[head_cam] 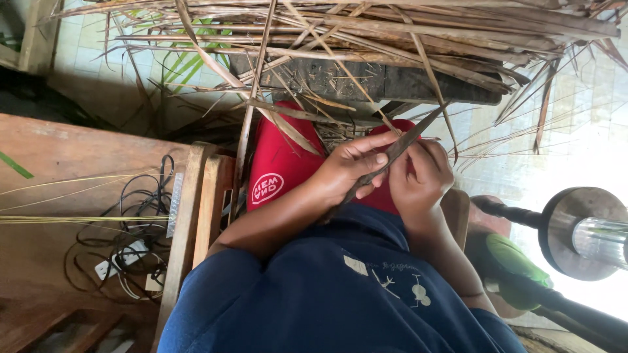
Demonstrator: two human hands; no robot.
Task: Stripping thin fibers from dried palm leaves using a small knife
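A: Step in hand?
B: Working one dry strip (399, 149), likely splitting or stripping it. Left hand (353, 170) pinches the strip between thumb and fingers; right hand (422, 175) is curled round its upper part.
A: Where does it lie?
B: Slanted between both hands, above the red cloth (278, 163). Next move likely needs a steady pull along its length.

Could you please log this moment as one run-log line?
left hand: pinching dry leaf strip | right hand: gripping same strip | behind: dried leaf pile | lap: red cloth
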